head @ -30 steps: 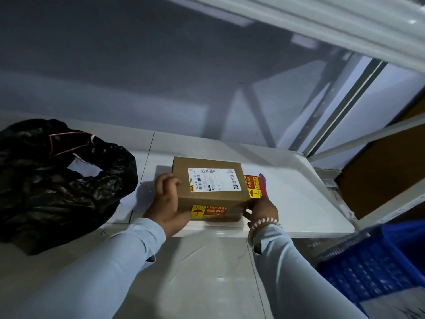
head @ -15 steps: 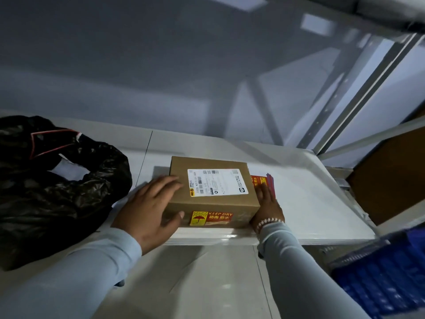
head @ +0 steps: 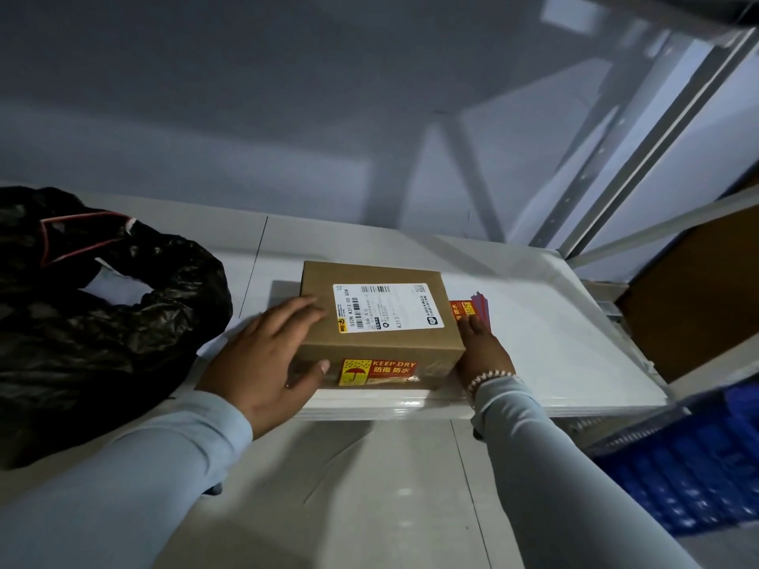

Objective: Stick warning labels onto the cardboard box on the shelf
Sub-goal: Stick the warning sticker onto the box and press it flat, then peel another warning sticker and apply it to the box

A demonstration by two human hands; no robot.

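A brown cardboard box (head: 369, 347) lies on a white board on the shelf (head: 554, 322), with a white shipping label on top. A red and yellow "KEEP DRY" warning label (head: 378, 371) is stuck on its front face. My left hand (head: 267, 359) holds the box's left end, fingers over the top edge and thumb on the front face. My right hand (head: 480, 351) lies against the box's right side, its fingers on a small stack of red and yellow labels (head: 472, 310) on the shelf.
A crumpled black plastic bag (head: 94, 322) sits on the shelf to the left. A blue plastic crate (head: 690, 466) is at the lower right. White metal shelf uprights (head: 640, 129) rise at the right, and a grey wall stands behind.
My left hand has uncurled from the box's left side and spread over its top edge and front face. My right hand has laid its fingers flat on the label stack.
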